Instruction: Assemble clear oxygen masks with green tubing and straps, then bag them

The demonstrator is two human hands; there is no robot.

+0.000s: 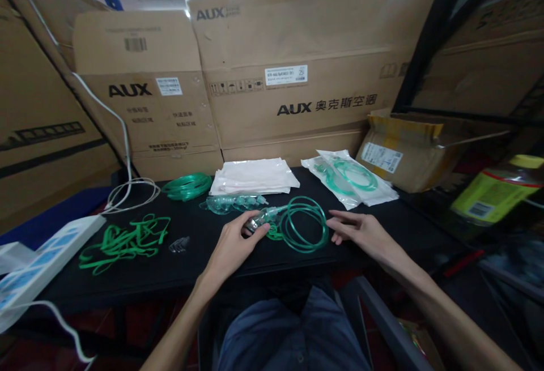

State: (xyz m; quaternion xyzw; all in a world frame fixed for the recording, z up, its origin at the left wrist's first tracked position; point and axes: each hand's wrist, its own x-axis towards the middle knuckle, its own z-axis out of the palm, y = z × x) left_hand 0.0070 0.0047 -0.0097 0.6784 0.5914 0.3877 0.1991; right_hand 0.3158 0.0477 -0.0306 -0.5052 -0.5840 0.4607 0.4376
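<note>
My left hand (238, 241) rests on the black table (191, 263) with its fingers curled around a clear plastic mask piece (257, 221). A coil of green tubing (304, 225) is joined to that piece and lies just right of it. My right hand (361, 230) lies flat beside the coil's right edge, fingers stretched toward it, holding nothing. Behind my left hand lies another clear green-tinted mask (232, 203).
A stack of white bags (255, 177), two sealed packs with green tubing (352, 178), a second tubing coil (187, 186), green straps (123, 242) and small metal clips (179, 243) lie around. A power strip (42, 258) is at left. Cardboard boxes (297, 76) wall the back.
</note>
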